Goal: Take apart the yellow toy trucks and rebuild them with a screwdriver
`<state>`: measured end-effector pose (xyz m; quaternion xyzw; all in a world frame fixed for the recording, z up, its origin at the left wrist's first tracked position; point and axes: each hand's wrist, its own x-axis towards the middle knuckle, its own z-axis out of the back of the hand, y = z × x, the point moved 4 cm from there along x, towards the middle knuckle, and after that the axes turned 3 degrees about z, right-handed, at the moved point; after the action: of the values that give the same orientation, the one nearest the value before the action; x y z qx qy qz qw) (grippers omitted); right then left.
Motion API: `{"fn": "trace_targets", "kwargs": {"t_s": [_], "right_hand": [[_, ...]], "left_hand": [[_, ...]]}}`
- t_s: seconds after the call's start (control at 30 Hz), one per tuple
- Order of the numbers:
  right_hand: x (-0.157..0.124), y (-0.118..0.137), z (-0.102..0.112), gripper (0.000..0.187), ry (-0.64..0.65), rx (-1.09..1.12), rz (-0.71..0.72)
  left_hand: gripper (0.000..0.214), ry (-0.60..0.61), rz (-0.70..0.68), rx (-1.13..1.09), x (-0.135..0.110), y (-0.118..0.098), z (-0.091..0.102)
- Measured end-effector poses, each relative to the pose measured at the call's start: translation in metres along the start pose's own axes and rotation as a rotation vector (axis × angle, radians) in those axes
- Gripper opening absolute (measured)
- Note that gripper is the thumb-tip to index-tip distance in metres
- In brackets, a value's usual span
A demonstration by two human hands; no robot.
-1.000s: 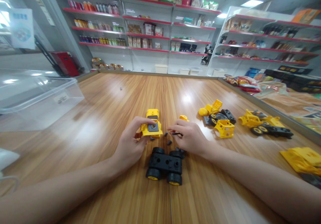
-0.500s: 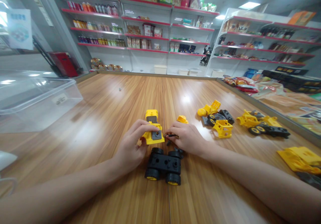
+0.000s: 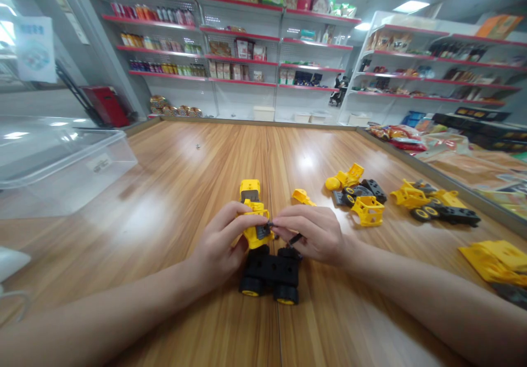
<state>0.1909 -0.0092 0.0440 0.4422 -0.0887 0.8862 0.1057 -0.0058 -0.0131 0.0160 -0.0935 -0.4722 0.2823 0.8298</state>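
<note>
My left hand (image 3: 224, 241) is closed around a yellow toy truck cab (image 3: 257, 235) with a dark grey inset, tilted just above the table. The thumb and fingertips of my right hand (image 3: 313, 232) pinch a small dark piece (image 3: 270, 224) against the cab's right side. A short black stick-like part (image 3: 295, 238) shows under my right fingers; whether they grip it is unclear. Directly below stands a black wheeled chassis (image 3: 269, 271) with yellow hubs. Behind the cab lies a yellow part with a grey window (image 3: 250, 188), and beyond my right hand a small yellow piece (image 3: 302, 196).
Partly dismantled yellow and black toy vehicles (image 3: 366, 208) lie on the right, with another group (image 3: 436, 205) farther over and yellow parts (image 3: 496, 260) near the right edge. A clear plastic bin (image 3: 66, 175) stands at left. Stocked shelves (image 3: 239, 54) line the back.
My right hand has brought the small dark piece up to the cab. The cab has tilted and shifted slightly down toward the chassis. The black stick-like part now shows lower under my right fingers.
</note>
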Motion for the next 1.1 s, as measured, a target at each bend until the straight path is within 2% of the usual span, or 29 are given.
{"fn": "trace_targets", "kwargs": {"t_s": [0.37,0.6,0.87,1.1], "right_hand": [[0.0053,0.0047,-0.0005,0.02,0.025,0.001,0.065],[0.0012,0.0037,-0.0029,0.034,0.041,0.038,0.063],[0.002,0.0011,-0.0045,0.023,0.047,0.009,-0.009],[-0.0001,0.0021,-0.0034,0.021,0.039,-0.016,0.041]], "left_hand": [[0.048,-0.029,-0.039,0.051,-0.0007,-0.003,0.0012],[0.046,-0.049,-0.047,0.055,0.0,-0.0045,0.0048],[0.043,-0.041,-0.084,0.057,0.0007,-0.0064,0.0024],[0.043,-0.045,-0.059,0.048,0.0,-0.006,0.0023]]}}
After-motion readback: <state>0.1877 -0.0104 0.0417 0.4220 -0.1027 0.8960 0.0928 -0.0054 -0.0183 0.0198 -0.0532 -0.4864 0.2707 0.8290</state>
